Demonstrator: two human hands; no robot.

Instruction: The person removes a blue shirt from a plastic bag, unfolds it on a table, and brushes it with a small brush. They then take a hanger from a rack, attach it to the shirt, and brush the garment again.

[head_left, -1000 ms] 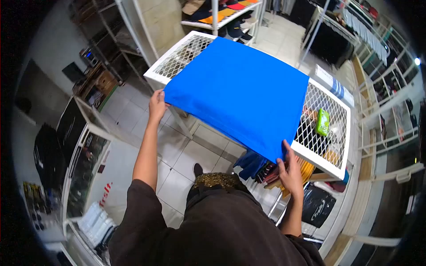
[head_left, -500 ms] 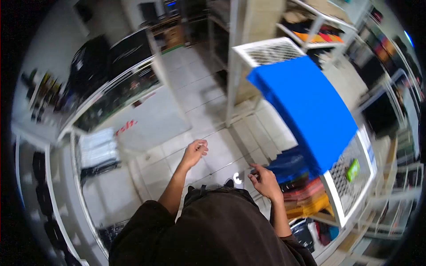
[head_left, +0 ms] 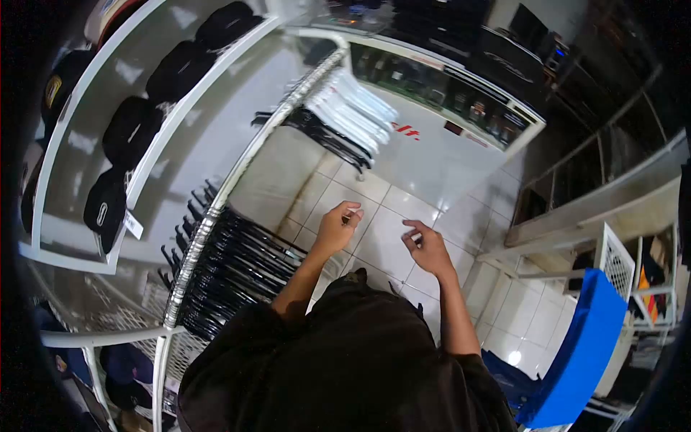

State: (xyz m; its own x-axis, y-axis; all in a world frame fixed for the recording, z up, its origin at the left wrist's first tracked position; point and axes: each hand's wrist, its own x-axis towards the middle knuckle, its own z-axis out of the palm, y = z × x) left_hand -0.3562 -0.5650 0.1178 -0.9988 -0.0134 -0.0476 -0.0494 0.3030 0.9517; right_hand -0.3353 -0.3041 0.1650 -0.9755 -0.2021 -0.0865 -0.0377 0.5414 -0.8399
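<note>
Both hands hang in front of my body over the white tiled floor (head_left: pixel 386 235). My left hand (head_left: pixel 338 227) has loosely bent fingers, with nothing held. To its right is my right hand (head_left: pixel 427 249), also empty, its fingers slightly bent and apart. Nearest to my left hand is a metal rail (head_left: pixel 237 169) carrying many black hangers (head_left: pixel 234 270) and, farther along, a group of white hangers (head_left: pixel 353 115). Neither hand touches the rail. On the right, a blue cloth (head_left: pixel 586 345) lies over a white rack, away from my right hand.
White shelves with several black caps (head_left: pixel 132 133) stand at the left. Ahead is a glass-topped display counter (head_left: pixel 446 158) with red lettering. A mesh-sided white rack (head_left: pixel 617 261) and shelves with folded clothes are on the right.
My view has swung left, bringing the hanger rail and cap shelves in and shifting the blue cloth to the lower right. Both hands remain empty, and now sit closer together.
</note>
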